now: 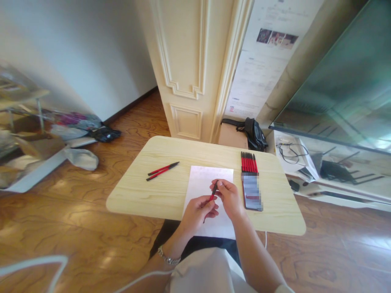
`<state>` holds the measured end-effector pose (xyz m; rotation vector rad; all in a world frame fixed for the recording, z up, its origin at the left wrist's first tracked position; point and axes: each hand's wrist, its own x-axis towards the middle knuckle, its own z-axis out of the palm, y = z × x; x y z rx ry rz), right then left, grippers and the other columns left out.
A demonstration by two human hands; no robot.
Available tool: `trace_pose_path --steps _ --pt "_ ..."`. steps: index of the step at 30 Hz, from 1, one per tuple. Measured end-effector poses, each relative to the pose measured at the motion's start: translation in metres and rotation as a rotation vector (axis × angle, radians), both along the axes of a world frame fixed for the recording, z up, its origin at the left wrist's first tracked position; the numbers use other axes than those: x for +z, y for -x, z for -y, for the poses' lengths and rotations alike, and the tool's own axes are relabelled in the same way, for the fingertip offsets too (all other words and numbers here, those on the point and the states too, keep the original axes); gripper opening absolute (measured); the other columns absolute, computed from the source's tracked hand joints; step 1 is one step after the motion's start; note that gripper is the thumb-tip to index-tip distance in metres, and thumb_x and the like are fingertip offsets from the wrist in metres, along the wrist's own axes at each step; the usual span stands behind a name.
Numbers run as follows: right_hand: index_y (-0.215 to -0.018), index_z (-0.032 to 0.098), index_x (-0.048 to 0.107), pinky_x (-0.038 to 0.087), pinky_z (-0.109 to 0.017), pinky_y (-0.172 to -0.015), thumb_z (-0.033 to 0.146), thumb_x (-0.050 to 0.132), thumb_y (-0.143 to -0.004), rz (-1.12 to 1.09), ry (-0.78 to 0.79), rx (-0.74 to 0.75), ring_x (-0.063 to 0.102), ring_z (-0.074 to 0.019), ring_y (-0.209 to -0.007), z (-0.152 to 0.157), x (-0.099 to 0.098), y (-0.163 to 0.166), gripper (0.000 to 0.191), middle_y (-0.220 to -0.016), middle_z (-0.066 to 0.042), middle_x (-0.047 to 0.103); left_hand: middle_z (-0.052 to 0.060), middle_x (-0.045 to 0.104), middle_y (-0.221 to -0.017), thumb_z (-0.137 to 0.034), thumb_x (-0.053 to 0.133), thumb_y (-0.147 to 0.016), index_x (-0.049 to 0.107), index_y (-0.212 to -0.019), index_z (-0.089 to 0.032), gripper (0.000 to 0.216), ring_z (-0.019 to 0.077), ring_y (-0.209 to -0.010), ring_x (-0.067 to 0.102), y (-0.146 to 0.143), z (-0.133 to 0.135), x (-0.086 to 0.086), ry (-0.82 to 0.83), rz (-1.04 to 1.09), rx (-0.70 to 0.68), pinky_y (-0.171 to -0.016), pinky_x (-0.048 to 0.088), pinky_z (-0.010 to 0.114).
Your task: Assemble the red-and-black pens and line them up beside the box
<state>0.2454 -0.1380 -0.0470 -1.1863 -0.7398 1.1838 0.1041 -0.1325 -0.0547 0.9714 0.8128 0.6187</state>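
Observation:
Both my hands hold one red and black pen (213, 194) over a white sheet of paper (204, 180) on a small light wooden table (159, 195). My left hand (198, 211) pinches the pen's lower red part. My right hand (230, 197) grips its upper black end. Two more red and black pens (162, 170) lie side by side on the table to the left. A box with several red and black pens (249, 162) sticking out lies just right of the paper.
A cream panelled pillar (189, 81) rises behind the table. A black bag (255, 132) sits at its foot. To the right stands a glass cabinet (336, 101) over a shelf with cables. Clutter and bags (73, 126) lie on the wooden floor at left.

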Motion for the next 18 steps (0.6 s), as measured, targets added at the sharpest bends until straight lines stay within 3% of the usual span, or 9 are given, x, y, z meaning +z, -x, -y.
trace_pose_path --steps 4,10,15,18 --pt "-0.069 0.018 0.059 0.04 -0.026 -0.06 0.037 0.07 -0.073 0.055 0.015 -0.088 0.049 -0.0112 -0.06 -0.0005 -0.005 0.0014 0.022 -0.064 0.001 0.057 0.01 0.069 -0.082 -0.044 0.064 -0.078 0.065 -0.103 -0.011 0.042 0.0184 -0.068 0.067 -0.0011 0.0017 -0.0026 -0.008 -0.002 0.013 -0.065 0.053 0.029" --pt "-0.1 0.02 0.064 0.044 -0.029 -0.061 0.045 0.057 -0.081 -0.09 0.008 0.011 0.056 -0.017 -0.075 0.0035 0.0002 0.0032 0.031 -0.088 -0.007 0.065 0.011 0.069 -0.083 -0.047 0.063 -0.077 0.066 -0.104 -0.012 0.044 0.0192 -0.069 0.067 -0.0006 0.002 -0.0019 0.003 0.004 -0.005 -0.064 0.052 0.029" --pt "-0.075 0.017 0.063 0.043 -0.03 -0.069 0.037 0.068 -0.075 0.004 0.003 -0.026 0.055 -0.015 -0.071 0.0019 -0.0052 -0.0023 0.02 -0.074 -0.003 0.064 0.011 0.069 -0.082 -0.046 0.062 -0.079 0.065 -0.105 -0.011 0.044 0.0184 -0.069 0.067 -0.0019 0.0046 -0.0047 0.027 0.015 0.014 -0.064 0.052 0.028" --pt "-0.078 0.018 0.064 0.043 -0.03 -0.069 0.037 0.066 -0.077 0.0 0.005 -0.005 0.055 -0.015 -0.072 0.0026 -0.0067 -0.0034 0.019 -0.078 -0.004 0.065 0.011 0.069 -0.084 -0.046 0.062 -0.079 0.064 -0.105 -0.011 0.044 0.0184 -0.07 0.067 -0.001 0.0046 -0.0052 0.044 0.026 -0.002 -0.063 0.051 0.027"
